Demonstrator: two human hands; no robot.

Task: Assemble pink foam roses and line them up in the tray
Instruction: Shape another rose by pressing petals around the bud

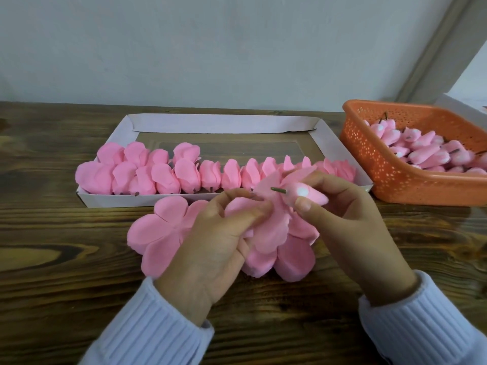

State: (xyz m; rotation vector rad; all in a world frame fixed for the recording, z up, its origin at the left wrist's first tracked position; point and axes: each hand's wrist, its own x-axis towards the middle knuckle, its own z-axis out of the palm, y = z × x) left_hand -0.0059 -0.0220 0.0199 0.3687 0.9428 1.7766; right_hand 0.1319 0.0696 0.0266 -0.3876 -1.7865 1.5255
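Observation:
My right hand [350,219] pinches a pink foam bud [307,195] whose short green stem [278,190] points left. My left hand [210,248] pinches a pink petal sheet [268,233] at the stem, and the stem pokes through it. More flat petal sheets [158,233] lie on the table under and around both hands. Behind them a white cardboard tray [325,135] holds a front row of several finished pink roses [210,175], with a few more roses behind the row at its left end.
An orange perforated basket [390,180] at the right holds several pink buds [421,151] with stems. A white box corner [463,104] shows behind it. The tray's back half shows bare floor. The wooden table [52,246] runs to a grey wall.

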